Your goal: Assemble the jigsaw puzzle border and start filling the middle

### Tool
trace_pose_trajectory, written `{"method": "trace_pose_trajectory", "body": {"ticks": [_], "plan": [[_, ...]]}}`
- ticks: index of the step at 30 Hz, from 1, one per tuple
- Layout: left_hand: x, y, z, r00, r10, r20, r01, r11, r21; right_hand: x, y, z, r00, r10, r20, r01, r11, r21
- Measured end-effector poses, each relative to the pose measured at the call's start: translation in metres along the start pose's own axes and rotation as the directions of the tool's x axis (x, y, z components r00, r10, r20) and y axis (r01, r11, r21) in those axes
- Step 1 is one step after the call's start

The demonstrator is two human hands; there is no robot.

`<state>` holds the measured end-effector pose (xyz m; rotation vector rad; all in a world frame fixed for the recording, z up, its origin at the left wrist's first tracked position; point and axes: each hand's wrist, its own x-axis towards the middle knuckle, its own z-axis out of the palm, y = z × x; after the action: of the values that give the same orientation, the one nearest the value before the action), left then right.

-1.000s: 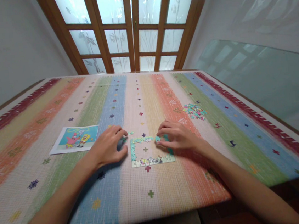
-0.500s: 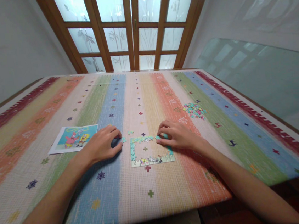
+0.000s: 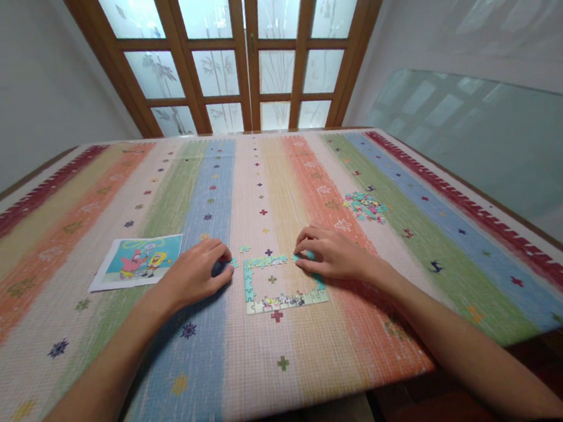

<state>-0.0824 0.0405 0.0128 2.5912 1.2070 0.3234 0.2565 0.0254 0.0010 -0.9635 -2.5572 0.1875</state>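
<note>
A jigsaw puzzle border (image 3: 287, 302) lies on the striped tablecloth in front of me, its inside showing bare cloth. Just left of its upper left corner, my left hand (image 3: 197, 268) pinches a small teal puzzle piece (image 3: 235, 263) between thumb and fingers. At the upper right corner, my right hand (image 3: 333, 252) has curled fingers closed around a puzzle piece (image 3: 295, 258), partly hidden by the fingertips. That hand covers part of the border's right side. One loose puzzle piece (image 3: 244, 249) rests above the border's upper left corner.
Left of my left hand lies a printed cartoon picture (image 3: 138, 261), partly behind my wrist. A pile of loose puzzle pieces (image 3: 366, 207) sits farther back on the right. The tablecloth (image 3: 258, 368) covers the table to its near edge. Glass-paned wooden doors (image 3: 247, 73) stand beyond.
My left hand has shifted slightly right with its piece, closer to the border. My right fingers have moved only a little at the upper right corner. The view has shifted slightly.
</note>
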Motion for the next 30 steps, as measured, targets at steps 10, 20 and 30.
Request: {"method": "trace_pose_trajectory", "body": {"ticks": [10, 20, 30], "plan": [[0.000, 0.001, -0.001, 1.000, -0.002, -0.010, 0.002, 1.000, -0.015, 0.001, 0.001, 0.001, 1.000, -0.004, 0.008, 0.004, 1.000, -0.014], [0.004, 0.003, 0.000, 0.993, -0.115, -0.039, 0.103, 0.967, -0.234, 0.001, -0.005, 0.001, 0.995, -0.011, -0.095, 0.010, 1.000, -0.011], [0.010, 0.038, 0.016, 0.981, -0.072, -0.178, -0.061, 0.762, -0.644, 0.012, -0.039, 0.004, 0.990, 0.127, -0.060, -0.094, 0.919, 0.382]]}}
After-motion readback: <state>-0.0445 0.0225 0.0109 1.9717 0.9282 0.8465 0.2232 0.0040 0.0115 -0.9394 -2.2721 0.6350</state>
